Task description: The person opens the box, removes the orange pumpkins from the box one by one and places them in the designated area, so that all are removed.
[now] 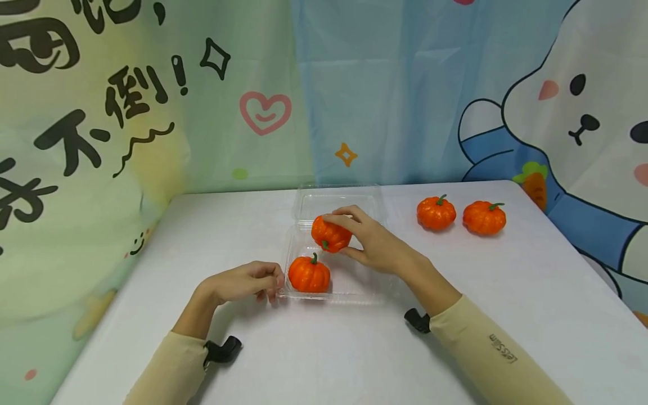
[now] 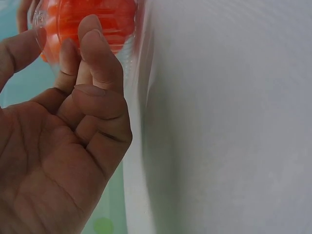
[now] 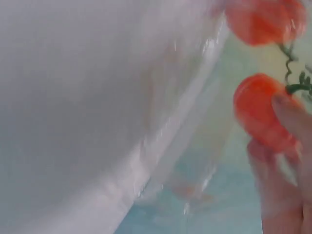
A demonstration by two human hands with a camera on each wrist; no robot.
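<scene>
A clear plastic clamshell box (image 1: 356, 289) lies with its lid folded back on the white table. One small orange pumpkin (image 1: 309, 274) sits upright in its front left part, stem up. My right hand (image 1: 377, 242) grips a second orange pumpkin (image 1: 329, 233) between thumb and fingers over the box. This one is tilted, its green stem pointing down toward me. At the box's front left corner, my left hand (image 1: 248, 283) holds the edge with curled fingers. In the left wrist view the left hand (image 2: 63, 131) is close to the box wall, with orange showing through the plastic.
Two more orange pumpkins, one nearer the box (image 1: 436, 213) and one further right (image 1: 484, 218), stand at the table's back right. A printed cloth backdrop (image 1: 354, 84) hangs behind the white table (image 1: 324, 349). The transparent lid (image 1: 338, 202) reaches the table's back edge.
</scene>
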